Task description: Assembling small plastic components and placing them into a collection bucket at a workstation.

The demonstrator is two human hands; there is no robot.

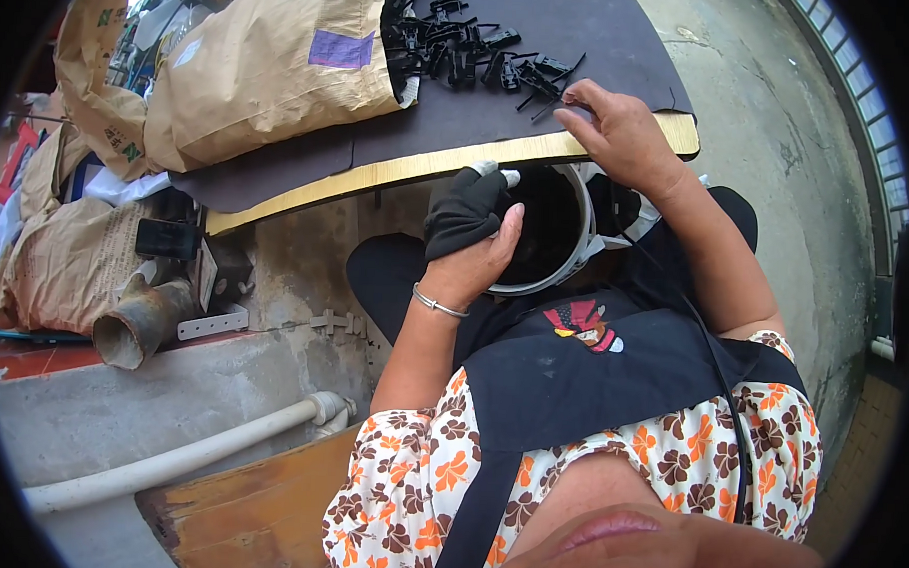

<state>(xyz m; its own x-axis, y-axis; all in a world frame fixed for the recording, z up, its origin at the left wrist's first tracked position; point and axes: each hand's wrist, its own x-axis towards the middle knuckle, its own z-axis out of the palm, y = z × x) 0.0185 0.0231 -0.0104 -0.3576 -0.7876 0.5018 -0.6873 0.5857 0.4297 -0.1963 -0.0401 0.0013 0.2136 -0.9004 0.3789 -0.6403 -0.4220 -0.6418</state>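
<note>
My left hand (469, 216), in a black fingerless-looking glove with white tips on the fingers, is curled just below the table's front edge, over a bucket (583, 213) with a pale rim. What its fingers hold, if anything, is hidden. Above the table's right corner my right hand (625, 135) reaches in, thumb and forefinger bent with a gap between them. Its fingertips are beside the nearest of several small black plastic clips (539, 82) with thin legs, which lie in a loose heap. Dark contents fill the bucket's shaded inside.
A large brown paper sack (271, 77) lies on the dark-covered table (613, 39), its mouth toward the clips. Yellowish edging (409, 167) runs along the table front. At left are a rusty pipe (143, 323), a dark phone-like slab (167, 239) and another paper sack (70, 261).
</note>
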